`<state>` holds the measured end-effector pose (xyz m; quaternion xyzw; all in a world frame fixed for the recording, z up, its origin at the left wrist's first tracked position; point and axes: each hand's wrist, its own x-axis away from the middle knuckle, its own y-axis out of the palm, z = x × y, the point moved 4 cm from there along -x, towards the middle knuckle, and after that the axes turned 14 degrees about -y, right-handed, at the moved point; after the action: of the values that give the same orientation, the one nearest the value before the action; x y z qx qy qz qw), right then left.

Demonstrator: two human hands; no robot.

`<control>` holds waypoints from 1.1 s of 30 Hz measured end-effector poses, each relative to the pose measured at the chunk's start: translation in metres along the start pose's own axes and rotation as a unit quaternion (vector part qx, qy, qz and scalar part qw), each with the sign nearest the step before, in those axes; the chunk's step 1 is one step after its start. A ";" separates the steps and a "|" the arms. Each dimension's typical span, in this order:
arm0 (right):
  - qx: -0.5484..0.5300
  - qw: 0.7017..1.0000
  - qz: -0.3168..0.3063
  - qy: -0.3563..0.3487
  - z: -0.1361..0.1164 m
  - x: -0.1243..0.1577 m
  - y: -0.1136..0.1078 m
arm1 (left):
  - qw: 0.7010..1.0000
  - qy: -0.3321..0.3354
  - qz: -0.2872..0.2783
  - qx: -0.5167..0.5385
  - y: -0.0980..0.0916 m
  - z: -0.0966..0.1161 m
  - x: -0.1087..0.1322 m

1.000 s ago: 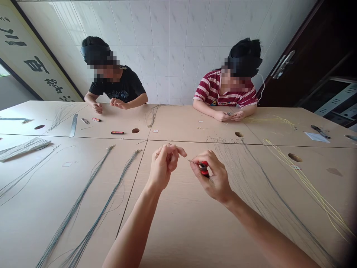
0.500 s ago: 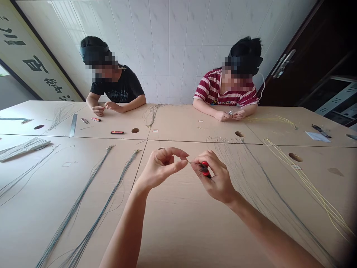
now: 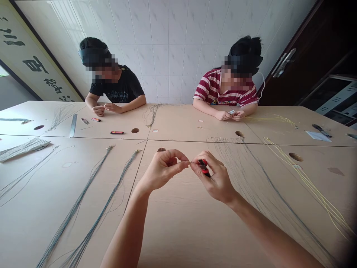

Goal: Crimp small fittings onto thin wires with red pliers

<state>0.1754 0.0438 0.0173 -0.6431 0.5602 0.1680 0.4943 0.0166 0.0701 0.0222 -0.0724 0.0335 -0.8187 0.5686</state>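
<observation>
Above the middle of the table, my left hand (image 3: 165, 169) is closed, thumb and forefinger pinched at the tips. What it pinches looks like the end of a thin cord, too fine to make out well. My right hand (image 3: 213, 175) is closed too, its fingertips meeting the left ones at the same small piece. Tucked in the right palm is a small red-and-black tool (image 3: 205, 168) that looks like pliers; the fingers hide part of it. Left of my hands lie two bundles of grey-blue cords (image 3: 122, 175) with small metallic bits at their far ends.
Loose thin cords and yellow cords (image 3: 306, 178) lie at the right. Across the table (image 3: 173, 230) sit a person in black (image 3: 119, 83) and one in stripes (image 3: 208, 87), both handling small things. A metal ruler (image 3: 73, 125) and a red-and-black stick (image 3: 117, 132) lie opposite.
My fingertips have come closer together. The left forefinger has lowered onto the thumb, and the red-and-black tool has turned slightly in my right hand. The table's cords have not moved.
</observation>
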 end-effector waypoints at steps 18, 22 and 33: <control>-0.011 1.000 -0.006 0.001 -0.001 -0.001 -0.002 | 1.000 -0.004 0.000 -0.014 -0.002 -0.003 0.000; -0.013 1.000 -0.024 -0.003 0.000 -0.002 -0.003 | 1.000 -0.001 -0.002 -0.019 -0.002 -0.004 -0.001; -0.018 0.999 -0.042 -0.005 0.000 -0.003 -0.005 | 1.000 -0.003 -0.008 -0.024 0.000 -0.007 -0.002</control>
<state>0.1788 0.0447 0.0215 -0.6743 0.5270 0.1599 0.4920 0.0162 0.0713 0.0147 -0.0886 0.0509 -0.8218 0.5605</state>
